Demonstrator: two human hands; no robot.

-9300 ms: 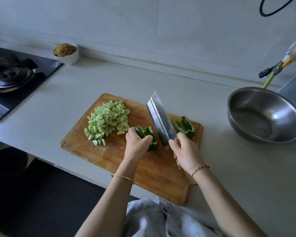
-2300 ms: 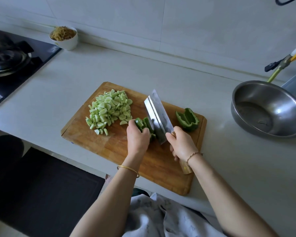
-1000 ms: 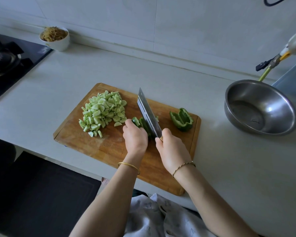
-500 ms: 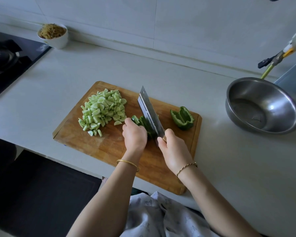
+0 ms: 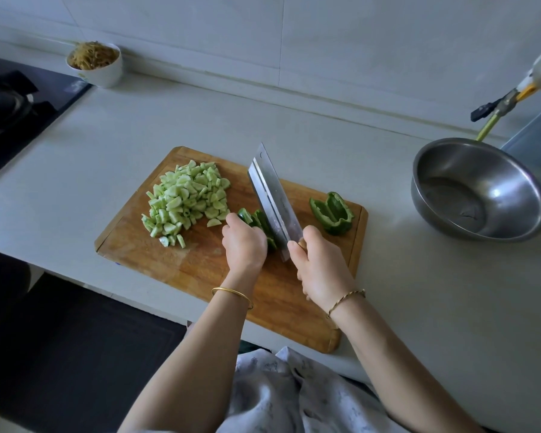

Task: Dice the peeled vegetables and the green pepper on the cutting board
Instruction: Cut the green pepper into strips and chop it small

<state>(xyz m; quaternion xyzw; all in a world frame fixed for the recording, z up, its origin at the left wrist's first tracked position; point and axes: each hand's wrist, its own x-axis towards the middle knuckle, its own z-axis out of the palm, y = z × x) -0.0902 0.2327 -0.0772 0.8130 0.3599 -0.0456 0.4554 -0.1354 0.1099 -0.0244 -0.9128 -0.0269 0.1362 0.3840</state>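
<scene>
Pale counter (image 5: 107,145) carries the wooden cutting board (image 5: 200,270). Right grip (image 5: 320,270) is clenched around the handle of the cleaver (image 5: 274,198). Left grip (image 5: 245,245), fingers curled, pins the green pepper piece (image 5: 256,218) just left of the blade. The second pepper half (image 5: 333,214) lies near the board's right edge. Diced vegetables (image 5: 186,198) are piled at its left. A steel bowl (image 5: 497,182) stands well apart, right.

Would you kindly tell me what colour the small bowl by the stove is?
White; the small bowl shows clearly in the head view.
</scene>
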